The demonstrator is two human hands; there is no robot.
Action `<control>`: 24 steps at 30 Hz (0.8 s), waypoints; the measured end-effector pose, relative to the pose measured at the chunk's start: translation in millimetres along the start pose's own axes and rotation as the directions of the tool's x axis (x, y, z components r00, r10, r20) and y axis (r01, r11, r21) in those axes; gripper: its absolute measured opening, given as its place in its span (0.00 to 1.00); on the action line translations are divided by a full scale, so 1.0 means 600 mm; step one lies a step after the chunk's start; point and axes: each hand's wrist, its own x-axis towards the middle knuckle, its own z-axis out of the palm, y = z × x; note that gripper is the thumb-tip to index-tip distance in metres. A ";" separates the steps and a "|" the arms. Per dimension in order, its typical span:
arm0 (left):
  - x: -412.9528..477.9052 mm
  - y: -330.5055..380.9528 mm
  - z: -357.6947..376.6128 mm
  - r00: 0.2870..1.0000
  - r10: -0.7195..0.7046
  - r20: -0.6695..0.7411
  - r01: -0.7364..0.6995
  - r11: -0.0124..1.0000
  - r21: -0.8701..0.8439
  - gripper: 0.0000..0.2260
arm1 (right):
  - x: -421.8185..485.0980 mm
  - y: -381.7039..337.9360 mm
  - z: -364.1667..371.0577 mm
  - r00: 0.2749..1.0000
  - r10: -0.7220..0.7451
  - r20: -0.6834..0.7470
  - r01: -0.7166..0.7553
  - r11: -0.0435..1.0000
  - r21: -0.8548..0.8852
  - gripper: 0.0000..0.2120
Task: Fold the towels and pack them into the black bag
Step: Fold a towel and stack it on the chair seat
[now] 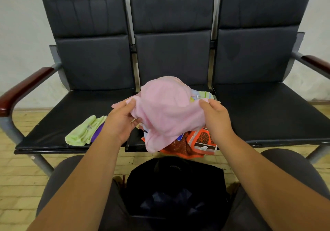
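The person sits before the bench (267, 109) and holds the pink towel (166, 109) up over its middle seat, above a pile of towels (194, 143). The left hand (121, 121) pinches one edge and the right hand (217, 118) the opposite edge, so the crumpled cloth runs crosswise between them. The black bag (176, 186) stands lower, between the knees, equally near both hands. Its mouth seems open, but it is dark there.

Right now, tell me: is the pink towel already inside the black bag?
No, the left hand and right hand grip the pink towel over the bench, while the black bag sits lower, between the knees.
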 end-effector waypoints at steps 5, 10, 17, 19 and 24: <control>-0.015 0.053 0.037 0.992 0.120 -0.050 -0.104 0.964 0.246 0.09 | -0.009 -0.059 -0.005 0.993 -0.101 0.067 0.109 0.985 -0.134 0.13; -0.007 0.153 0.087 0.964 0.262 -0.039 -0.231 0.903 0.361 0.07 | -0.003 -0.165 -0.010 0.971 -0.231 0.057 0.235 0.969 -0.079 0.10; -0.022 0.314 0.165 0.905 0.425 -0.024 -0.391 0.853 0.346 0.06 | 0.005 -0.337 -0.020 0.920 -0.391 -0.032 0.389 0.920 -0.038 0.10; -0.033 0.356 0.181 0.892 0.450 -0.047 -0.413 0.851 0.324 0.06 | 0.003 -0.384 -0.028 0.905 -0.422 -0.042 0.420 0.906 -0.051 0.11; -0.060 0.450 0.206 0.848 0.529 -0.044 -0.499 0.823 0.269 0.06 | 0.003 -0.485 -0.056 0.834 -0.542 -0.105 0.538 0.840 -0.073 0.14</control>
